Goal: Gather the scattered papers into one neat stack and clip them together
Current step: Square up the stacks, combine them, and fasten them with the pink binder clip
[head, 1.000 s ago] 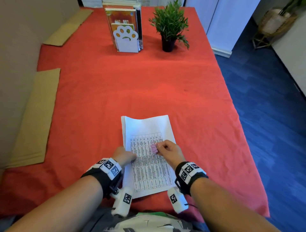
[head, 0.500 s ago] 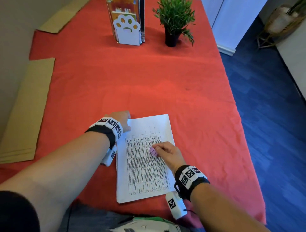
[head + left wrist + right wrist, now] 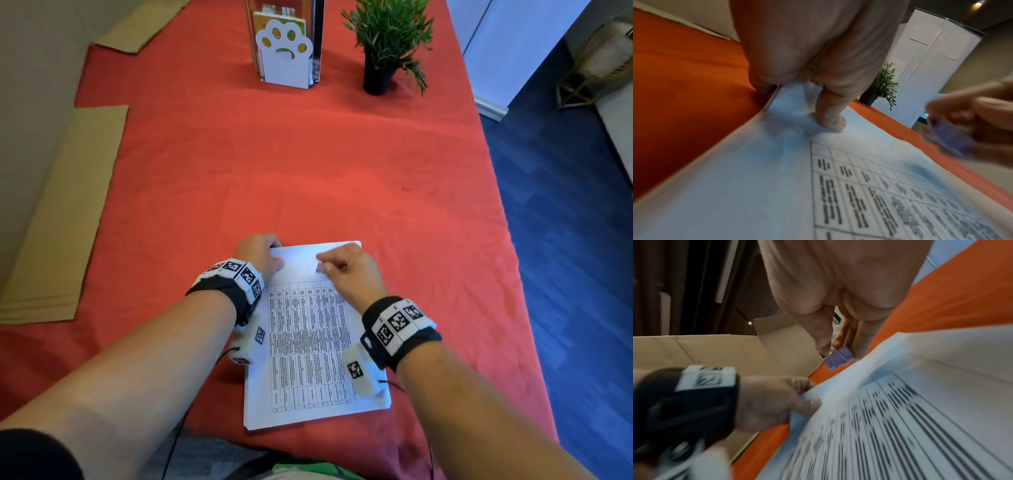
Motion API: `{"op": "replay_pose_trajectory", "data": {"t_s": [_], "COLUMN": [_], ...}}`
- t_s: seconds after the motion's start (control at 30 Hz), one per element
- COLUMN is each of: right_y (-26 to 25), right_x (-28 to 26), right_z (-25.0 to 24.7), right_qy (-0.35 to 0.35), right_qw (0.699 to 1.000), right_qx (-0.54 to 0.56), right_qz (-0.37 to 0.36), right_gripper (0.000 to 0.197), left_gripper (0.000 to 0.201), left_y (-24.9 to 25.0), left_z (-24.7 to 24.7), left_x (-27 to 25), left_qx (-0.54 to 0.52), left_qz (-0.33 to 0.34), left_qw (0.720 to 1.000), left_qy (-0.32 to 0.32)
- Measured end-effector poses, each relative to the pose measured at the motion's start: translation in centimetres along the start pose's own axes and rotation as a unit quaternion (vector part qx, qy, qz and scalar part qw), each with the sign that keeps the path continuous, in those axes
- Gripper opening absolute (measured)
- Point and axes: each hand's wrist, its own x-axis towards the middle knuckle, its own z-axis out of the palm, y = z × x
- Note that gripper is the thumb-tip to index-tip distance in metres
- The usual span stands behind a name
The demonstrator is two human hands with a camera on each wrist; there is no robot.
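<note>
my left grip point(image 3: 259, 252) pinched the far left corner of the paper stack point(image 3: 310, 346) on the tabletop point(image 3: 274, 164); my right grip point(image 3: 346, 270) pinched a purple binder clip point(image 3: 839, 358) above its far edge.

Right hand point(image 3: 838, 308) pinching purple binder clip point(image 3: 838, 359) above paper stack point(image 3: 920, 402), left hand point(image 3: 772, 399) gripping its corner

Left hand point(image 3: 258, 251) pinching paper stack point(image 3: 308, 342) corner, thumb on top; right hand point(image 3: 346, 267) pinching clip point(image 3: 838, 357).
</note>
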Motion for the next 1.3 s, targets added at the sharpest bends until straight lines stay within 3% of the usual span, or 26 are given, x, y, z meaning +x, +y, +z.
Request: {"op": "replay_pose_trajectory", "data": {"t_s": [0.27, 0.47, 0.87, 1.1, 1.23, 1.3], "right_y": [-1.8, -2.2, -2.5, -2.0, -1.8, -1.6], "right_x": [4.3, 5.3, 5.8, 5.2, 4.7, 3.9], "right_z": [0.8, 1.7, 1.9, 1.9, 1.9, 2.1], "right_qy": [0.038, 0.037, -0.007, -0.035, -0.043, -0.015], "right_qw": [0.988, 0.978, 0.972, 0.971, 0.98, 0.967], "right_qx": [-0.024, -0.033, -0.075, -0.084, -0.1, -0.129], "right_qz": [-0.147, -0.202, -0.221, -0.219, -0.167, -0.218], "right_gripper": [0.024, 0.023, 0.024, 0.015, 0.009, 0.004], "left_gripper": [0.011, 0.015, 0.015, 0.02, 0.017, 0.017], "left_y": [-0.1, -0.1, 0.0, -0.4, -0.8, -1.0], "left_z": [-1.0, -1.7, -1.9, -2.1, -1.9, -1.8], "left_x": [-1.3, -1.8, -2.0, -1.9, -1.9, -1.9], "left_qx": [-0.03, -0.037, -0.067, -0.083, -0.076, -0.076], "left_qz": [0.036, 0.045, 0.05, 0.045, 0.039, 0.037], "left_qw": [0.999, 0.998, 0.996, 0.996, 0.996, 0.996], "left_qy": [0.0, -0.002, -0.01, -0.003, 0.0, 0.0]}}
